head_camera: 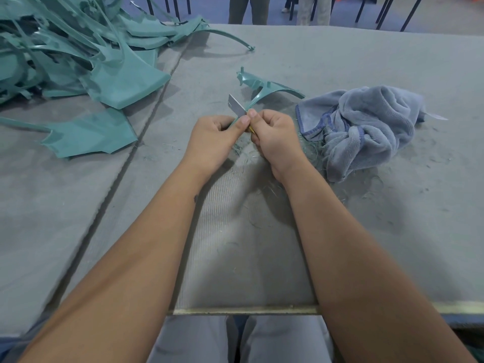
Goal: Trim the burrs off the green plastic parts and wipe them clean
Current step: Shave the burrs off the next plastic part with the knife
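Both bare forearms reach forward, converging. Left hand (213,137) fingers curled, thumb pressed forward. Right hand (275,134) fisted, thumb up, thumb tips nearly touching.

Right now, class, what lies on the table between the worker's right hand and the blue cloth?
In the head view, thin green shavings lie on the grey table between the right hand and the blue cloth; nothing else shows there.

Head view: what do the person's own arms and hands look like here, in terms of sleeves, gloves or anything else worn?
Both forearms are bare to the frame's bottom edge; no sleeves show. The left hand and right hand wear no gloves, and no rings, watch or wristbands are visible. There is a small dark mark on the left forearm. Fingernails are short and unpainted.
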Available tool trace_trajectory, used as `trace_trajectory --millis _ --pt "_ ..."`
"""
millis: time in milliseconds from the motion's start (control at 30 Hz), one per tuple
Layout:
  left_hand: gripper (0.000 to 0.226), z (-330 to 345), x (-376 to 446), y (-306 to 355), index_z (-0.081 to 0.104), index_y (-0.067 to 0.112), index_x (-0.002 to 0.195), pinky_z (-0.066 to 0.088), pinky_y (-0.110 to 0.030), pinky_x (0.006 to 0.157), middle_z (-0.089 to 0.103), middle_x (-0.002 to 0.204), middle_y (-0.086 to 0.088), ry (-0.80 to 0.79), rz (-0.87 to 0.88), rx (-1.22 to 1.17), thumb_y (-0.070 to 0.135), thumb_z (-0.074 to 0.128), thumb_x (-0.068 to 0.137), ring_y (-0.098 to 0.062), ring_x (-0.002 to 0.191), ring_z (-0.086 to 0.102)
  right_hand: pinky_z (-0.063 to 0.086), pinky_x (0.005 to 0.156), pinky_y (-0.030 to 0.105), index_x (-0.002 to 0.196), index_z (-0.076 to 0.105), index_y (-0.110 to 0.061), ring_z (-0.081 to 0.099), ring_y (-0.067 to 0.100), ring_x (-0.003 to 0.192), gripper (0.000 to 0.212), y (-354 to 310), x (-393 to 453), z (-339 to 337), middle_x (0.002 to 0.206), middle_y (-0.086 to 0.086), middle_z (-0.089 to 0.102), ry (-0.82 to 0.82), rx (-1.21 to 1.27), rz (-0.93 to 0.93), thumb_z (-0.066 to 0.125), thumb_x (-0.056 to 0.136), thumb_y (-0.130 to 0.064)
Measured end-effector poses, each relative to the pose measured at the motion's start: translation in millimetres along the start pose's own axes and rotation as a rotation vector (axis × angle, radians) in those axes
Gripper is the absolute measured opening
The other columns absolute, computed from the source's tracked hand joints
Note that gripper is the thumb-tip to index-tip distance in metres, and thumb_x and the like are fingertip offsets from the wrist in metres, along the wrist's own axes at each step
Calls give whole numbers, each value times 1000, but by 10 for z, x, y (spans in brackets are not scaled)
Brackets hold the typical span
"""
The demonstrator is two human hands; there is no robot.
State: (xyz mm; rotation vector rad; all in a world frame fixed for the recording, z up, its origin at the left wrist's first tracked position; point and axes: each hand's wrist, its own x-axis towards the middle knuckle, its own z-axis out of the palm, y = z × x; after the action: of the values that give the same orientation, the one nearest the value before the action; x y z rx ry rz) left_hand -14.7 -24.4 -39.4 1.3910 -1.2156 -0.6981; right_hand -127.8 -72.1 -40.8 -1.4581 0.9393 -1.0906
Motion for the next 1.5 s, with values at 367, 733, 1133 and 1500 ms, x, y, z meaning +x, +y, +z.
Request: trace_trajectory --millis 367,733,1133,1500 --pt "21 -91 35 -3 64 31 100 42 -20 61 62 58 10 -80 38 191 20 46 100 -8 55 52 23 37 14 66 48 -13 28 2 36 36 -70 -19 -46 51 1 38 9 251 66 46 102 -17" --pt "20 -28 -5 113 49 16 104 42 -21 47 63 75 1 -4 -153 -119 14 29 105 -8 45 47 27 40 12 73 53 -11 33 2 39 28 -105 -52 -34 53 4 40 -46 164 -23 48 100 -10" --pt "17 -12 5 94 43 19 69 18 -19 44 32 51 7 -199 -240 -307 19 53 83 -8 46 22 24 46 16 73 53 -1 27 5 45 25 -84 -56 -9 53 2 34 -97 -26 -30 52 97 -5" --pt "24 8 10 21 58 12 77 25 -15 38 34 43 17 -99 -136 -166 26 60 96 -2 38 27 22 49 26 80 57 17 26 11 51 30 -18 -31 8 56 5 36 0 -97 -74 53 97 -7"
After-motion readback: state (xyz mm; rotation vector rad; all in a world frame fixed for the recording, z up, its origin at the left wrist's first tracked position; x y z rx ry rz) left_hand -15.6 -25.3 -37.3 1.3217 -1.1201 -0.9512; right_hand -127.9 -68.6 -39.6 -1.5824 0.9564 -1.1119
